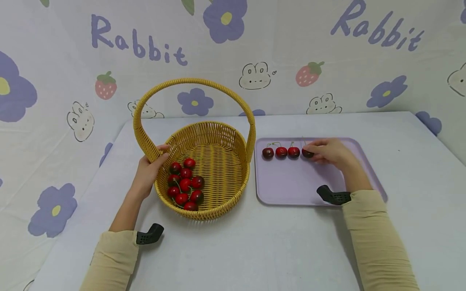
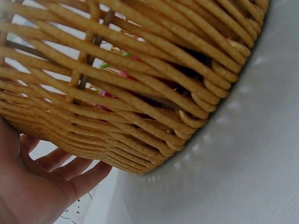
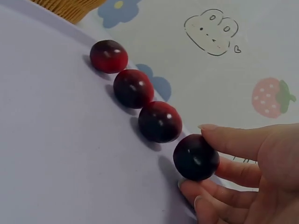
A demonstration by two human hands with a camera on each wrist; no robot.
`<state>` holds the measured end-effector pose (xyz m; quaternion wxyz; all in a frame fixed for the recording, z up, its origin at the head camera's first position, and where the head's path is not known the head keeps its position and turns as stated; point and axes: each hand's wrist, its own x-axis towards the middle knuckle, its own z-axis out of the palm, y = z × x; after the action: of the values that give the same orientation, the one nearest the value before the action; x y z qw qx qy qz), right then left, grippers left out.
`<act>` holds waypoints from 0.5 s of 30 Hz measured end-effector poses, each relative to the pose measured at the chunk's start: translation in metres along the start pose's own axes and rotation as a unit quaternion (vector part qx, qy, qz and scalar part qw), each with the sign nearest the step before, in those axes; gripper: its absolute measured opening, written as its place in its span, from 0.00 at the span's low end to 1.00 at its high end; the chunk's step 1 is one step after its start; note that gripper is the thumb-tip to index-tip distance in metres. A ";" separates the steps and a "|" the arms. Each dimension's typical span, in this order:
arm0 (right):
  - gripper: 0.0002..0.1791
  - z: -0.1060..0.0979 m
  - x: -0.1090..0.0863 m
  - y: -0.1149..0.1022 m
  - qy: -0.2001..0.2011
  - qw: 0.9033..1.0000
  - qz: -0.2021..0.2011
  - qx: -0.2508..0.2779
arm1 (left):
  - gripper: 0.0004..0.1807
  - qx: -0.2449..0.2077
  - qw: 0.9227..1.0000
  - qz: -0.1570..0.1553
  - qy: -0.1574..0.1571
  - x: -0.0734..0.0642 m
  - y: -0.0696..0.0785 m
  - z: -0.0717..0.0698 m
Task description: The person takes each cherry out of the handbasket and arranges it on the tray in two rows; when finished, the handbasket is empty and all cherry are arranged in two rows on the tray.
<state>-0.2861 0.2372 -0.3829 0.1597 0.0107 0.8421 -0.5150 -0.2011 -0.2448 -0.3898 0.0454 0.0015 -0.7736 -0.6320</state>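
Note:
A yellow wicker basket with a tall arched handle stands on the table, several red cherries gathered at its left side. My left hand grips its left rim at the foot of the handle, thumb inside; in the left wrist view the fingers curl against the outer weave. Over the far part of a lilac tray, my right hand pinches a dark cherry between thumb and fingers. Three more cherries sit in a row to its left, stems pointing away from me.
The tray lies just right of the basket on the white-covered table. Behind rises a white cloth backdrop printed with flowers, rabbits and strawberries. Each wrist wears a black camera mount, below the hand. The basket's handle arches high above its bowl.

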 end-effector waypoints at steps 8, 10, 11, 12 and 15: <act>0.30 0.009 -0.002 -0.006 0.032 0.998 0.020 -0.057 | 0.25 0.001 1.000 0.002 0.000 0.000 0.001 0.000; 0.30 0.011 -0.003 -0.007 0.040 0.997 0.025 -0.067 | 0.25 0.001 1.000 0.002 0.000 0.000 0.001 0.000; 0.30 0.011 -0.003 -0.007 0.042 0.996 0.025 -0.069 | 0.25 0.001 1.000 0.002 0.000 -0.001 0.001 0.000; 0.29 0.011 -0.003 -0.007 0.044 0.996 0.025 -0.072 | 0.25 0.001 1.000 0.001 0.000 -0.001 0.001 0.000; 0.29 0.011 -0.003 -0.007 0.042 0.996 0.024 -0.069 | 0.25 0.000 1.000 0.001 -0.001 -0.001 0.001 0.000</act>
<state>-0.2819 0.2244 -0.3808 0.1371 0.0412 0.8813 -0.4504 -0.2000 -0.2441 -0.3891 0.0451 0.0007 -0.7740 -0.6316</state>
